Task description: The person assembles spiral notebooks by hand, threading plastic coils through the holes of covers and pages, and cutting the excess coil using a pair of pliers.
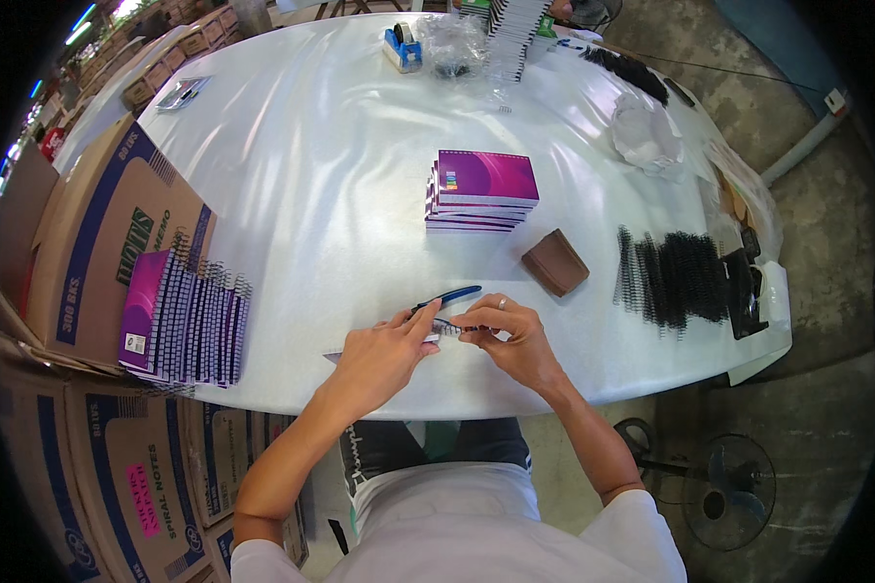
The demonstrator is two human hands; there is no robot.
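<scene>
Near the front edge of the table, my left hand (384, 358) is closed over a small memo pad (334, 357), hiding most of it. A blue-handled tool (455, 293), which looks like pliers or cutters, sticks out by my left fingers; its jaws are hidden. From the right, my right hand (507, 335) pinches a dark spiral wire (448, 328) at the pad's edge, thumb and forefinger together. Beyond my hands stands a stack of purple memo pads (484, 178). A brown block (555, 263) lies just beyond my right hand.
Black spiral coils (671, 277) lie in a row at right, beside a black holder (745, 291). Coil-bound purple pads (180, 321) lean against a carton (117, 243) at left. A blue tape dispenser (402, 51) and plastic wrap (452, 44) sit at the far side. A fan (729, 491) stands below right.
</scene>
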